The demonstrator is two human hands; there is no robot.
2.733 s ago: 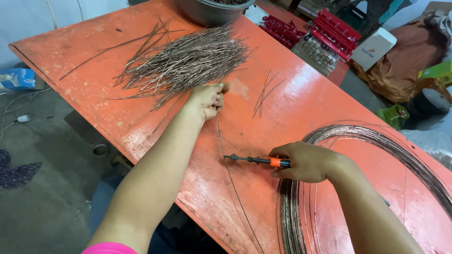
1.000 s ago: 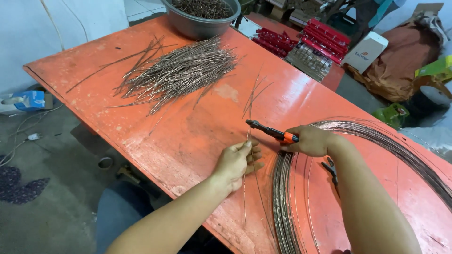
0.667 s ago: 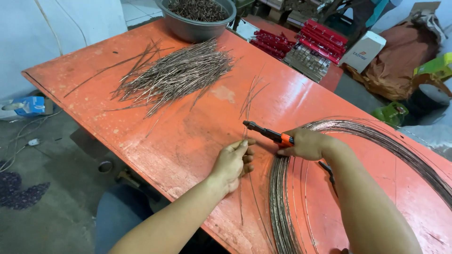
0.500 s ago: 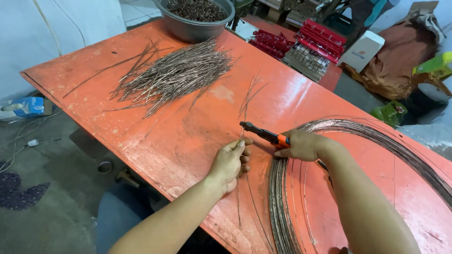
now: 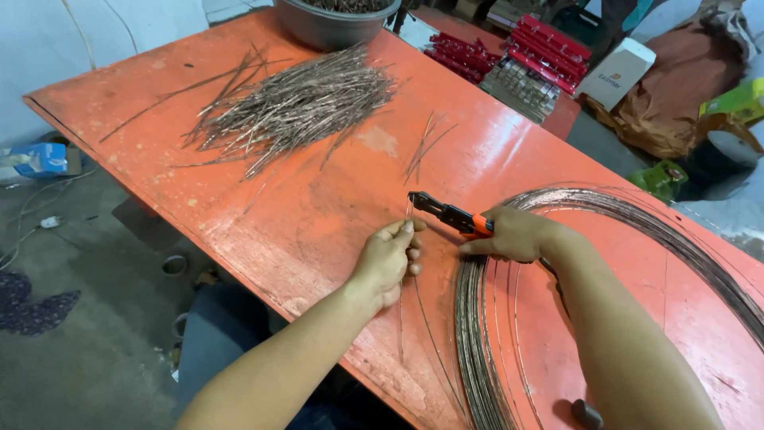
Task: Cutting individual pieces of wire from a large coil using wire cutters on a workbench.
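My left hand [image 5: 387, 261] pinches a thin wire [image 5: 403, 318] that runs down across the orange table [image 5: 239, 199] toward me. My right hand [image 5: 512, 234] grips wire cutters [image 5: 446, 213] with black jaws and an orange handle, the jaws pointing left, right by the wire above my left fingers. A big coil of wire [image 5: 477, 334] lies flat under and beside my right forearm. A heap of cut wire pieces [image 5: 298, 107] lies at the far left of the table.
A few loose cut pieces [image 5: 426, 147] lie mid-table. A grey bowl [image 5: 334, 20] stands at the far edge. Red boxes [image 5: 525, 60], a white carton [image 5: 621, 72] and a brown sack [image 5: 684, 87] sit beyond the table. The floor drops off at the left.
My left hand came back from the heap of cut pieces to the wire near the coil. The cutters moved left, closer to the wire held in my left fingers.
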